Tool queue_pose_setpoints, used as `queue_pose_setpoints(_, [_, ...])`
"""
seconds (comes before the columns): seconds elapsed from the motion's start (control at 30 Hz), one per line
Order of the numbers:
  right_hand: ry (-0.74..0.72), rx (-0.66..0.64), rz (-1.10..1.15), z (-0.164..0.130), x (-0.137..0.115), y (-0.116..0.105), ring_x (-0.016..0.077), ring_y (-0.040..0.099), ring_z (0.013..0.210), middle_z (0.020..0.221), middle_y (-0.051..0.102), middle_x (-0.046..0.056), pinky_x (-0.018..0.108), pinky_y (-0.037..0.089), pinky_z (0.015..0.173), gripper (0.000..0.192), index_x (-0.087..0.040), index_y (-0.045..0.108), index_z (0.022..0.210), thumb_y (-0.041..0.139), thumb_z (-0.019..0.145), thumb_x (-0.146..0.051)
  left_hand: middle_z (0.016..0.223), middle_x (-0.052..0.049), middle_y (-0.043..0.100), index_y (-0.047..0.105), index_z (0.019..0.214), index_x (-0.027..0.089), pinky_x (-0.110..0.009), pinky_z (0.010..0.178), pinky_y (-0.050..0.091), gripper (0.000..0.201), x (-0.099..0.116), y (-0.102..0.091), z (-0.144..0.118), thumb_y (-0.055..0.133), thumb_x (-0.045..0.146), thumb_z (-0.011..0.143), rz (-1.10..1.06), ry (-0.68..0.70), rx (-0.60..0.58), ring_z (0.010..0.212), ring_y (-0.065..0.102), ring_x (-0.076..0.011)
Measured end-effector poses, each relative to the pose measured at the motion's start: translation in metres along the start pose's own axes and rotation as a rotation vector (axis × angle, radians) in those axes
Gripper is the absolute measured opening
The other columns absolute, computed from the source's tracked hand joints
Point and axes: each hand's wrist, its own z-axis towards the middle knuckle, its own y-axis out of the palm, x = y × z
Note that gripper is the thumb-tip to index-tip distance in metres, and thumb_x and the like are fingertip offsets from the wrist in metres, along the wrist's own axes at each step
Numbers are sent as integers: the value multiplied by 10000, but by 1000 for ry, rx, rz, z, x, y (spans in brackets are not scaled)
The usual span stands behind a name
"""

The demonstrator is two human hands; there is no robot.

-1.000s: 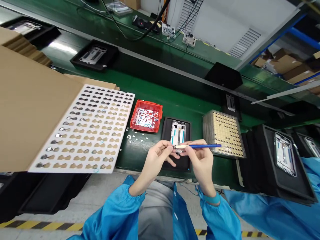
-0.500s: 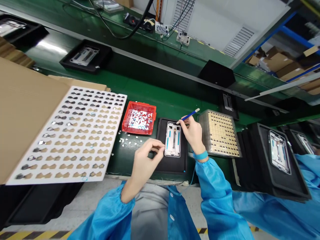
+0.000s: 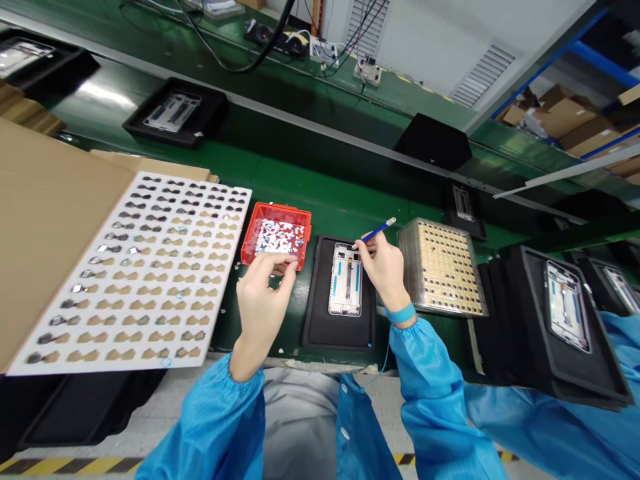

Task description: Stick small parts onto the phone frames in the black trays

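A white phone frame (image 3: 346,280) lies in a black tray (image 3: 340,327) on the green bench in front of me. My right hand (image 3: 387,270) grips a blue pen-like tool (image 3: 379,231), whose tip rests at the top edge of the frame. My left hand (image 3: 263,293) is left of the tray, fingers curled, fingertips at the front rim of a red bin (image 3: 250,247) full of small scraps. Whether something small is pinched between those fingers cannot be made out.
A white sheet of small parts (image 3: 145,267) lies on cardboard (image 3: 45,220) at the left. A clear tray stack with gold parts (image 3: 440,267) stands right of my right hand. Black trays holding frames (image 3: 565,307) are further right, beside another person's blue sleeve (image 3: 620,347). More trays (image 3: 175,110) ride the belt behind.
My hands separated from in front of me. The right hand took the tool to the frame's top edge. The left hand moved from the frame's side to the red bin.
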Motion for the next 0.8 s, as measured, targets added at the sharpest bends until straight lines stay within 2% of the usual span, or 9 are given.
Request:
queue_pose_setpoints(0.13, [30,-4,-4,0,0,2,288,839,837,959,860,92,321,555,677,80,-210,655,1086,670,1058,-284,913,-12,743,721,955,210,-291,782,569,90,-3,1,0,655,196,1015,13,6,-3,800,706,-167])
queue_pose_setpoints(0.23, [33,-30,-87,2,-1,2,284,831,863,967,857,82,307,506,658,100,-207,655,1087,664,1074,-306,915,-11,749,725,958,210,-290,789,568,89,-4,2,1,658,206,1017,27,11,0,799,712,-166])
queue_pose_setpoints(0.33, [17,-92,-193,3,-6,0,275,811,852,946,844,68,301,443,629,148,-204,661,1090,620,1110,-344,920,-21,759,734,966,206,-297,793,568,110,-6,2,2,645,224,1027,54,5,3,808,720,-176])
queue_pose_setpoints(0.43, [14,-171,-299,3,-17,-4,276,800,884,1006,833,92,306,418,622,203,-177,663,1208,559,1149,-340,963,-43,787,756,1019,207,-323,813,572,171,-11,5,4,594,252,1052,122,3,19,838,736,-199])
queue_pose_setpoints(0.6, [24,-384,-486,1,-41,-16,299,799,1001,1121,802,176,299,474,665,283,-141,606,1392,486,1183,-288,1066,-89,819,775,1102,201,-373,917,563,287,-19,13,10,492,244,1081,210,17,25,994,755,-252])
queue_pose_setpoints(0.7, [22,-480,-553,2,-49,-22,315,806,1029,1117,799,200,307,522,712,312,-129,555,1428,421,1203,-299,1068,-91,818,776,1097,195,-365,886,556,291,-19,14,10,490,237,1072,212,33,26,982,752,-254])
queue_pose_setpoints(0.8, [20,-518,-571,0,-52,-26,337,813,1056,1124,802,227,332,559,768,364,-113,499,1452,359,1217,-352,1055,-85,808,771,1096,196,-356,848,546,280,-18,11,9,494,225,1060,209,40,21,938,742,-247])
